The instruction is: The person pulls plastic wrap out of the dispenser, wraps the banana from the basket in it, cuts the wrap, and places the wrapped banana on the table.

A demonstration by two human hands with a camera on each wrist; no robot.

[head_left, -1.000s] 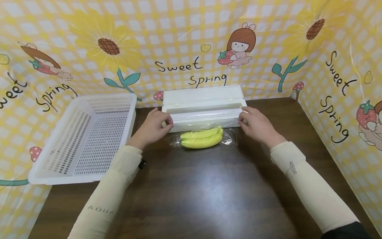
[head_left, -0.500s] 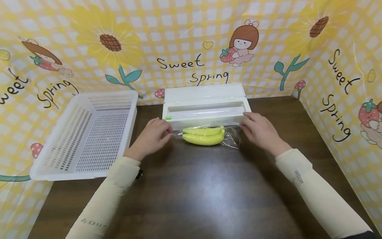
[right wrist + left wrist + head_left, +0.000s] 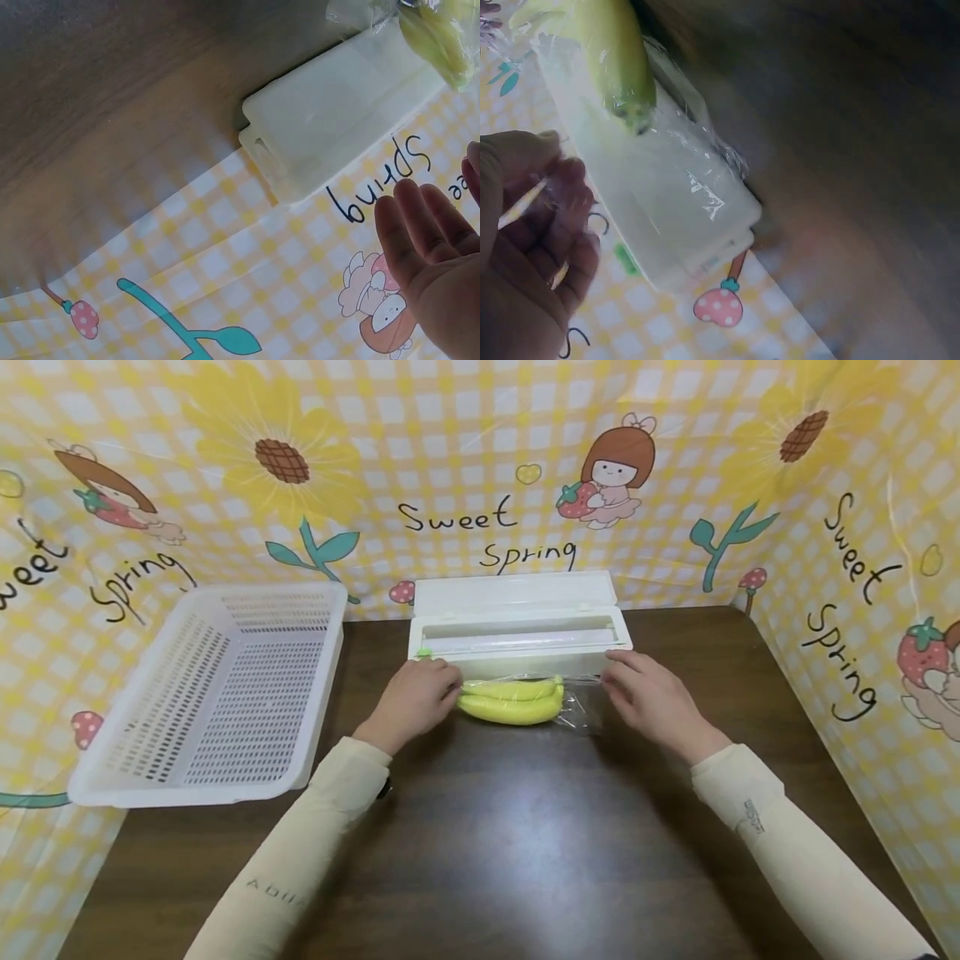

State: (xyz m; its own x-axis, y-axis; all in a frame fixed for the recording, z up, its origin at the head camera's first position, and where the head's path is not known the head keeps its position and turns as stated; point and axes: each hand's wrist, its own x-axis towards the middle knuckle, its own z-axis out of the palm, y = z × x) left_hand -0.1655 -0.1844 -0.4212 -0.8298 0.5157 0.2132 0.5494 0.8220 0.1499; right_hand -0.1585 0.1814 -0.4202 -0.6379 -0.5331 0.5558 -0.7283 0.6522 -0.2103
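Note:
Two joined yellow bananas (image 3: 513, 703) lie on the table with clear plastic wrap (image 3: 581, 710) over and around them. My left hand (image 3: 422, 697) is at their left end; in the left wrist view its thumb and fingers pinch a bunched bit of the film. Beyond the bananas' right end, my right hand (image 3: 651, 697) holds the film's edge near the box front, its thumb mostly cut off in the right wrist view. Just behind stands a white wrap dispenser box (image 3: 517, 664), lid (image 3: 513, 593) raised, with a roll of film (image 3: 525, 639) inside.
A white perforated plastic basket (image 3: 318, 693) stands at the left. A green slider (image 3: 424, 653) sits at the box's left front edge. Yellow checked cloth (image 3: 450, 452) lines the back and sides of the dark wooden table (image 3: 510, 860).
Both hands have come down from the box front to the bananas, bringing the film's edge along. The left hand has then moved inward, to the right. The roll now sits lower inside the box.

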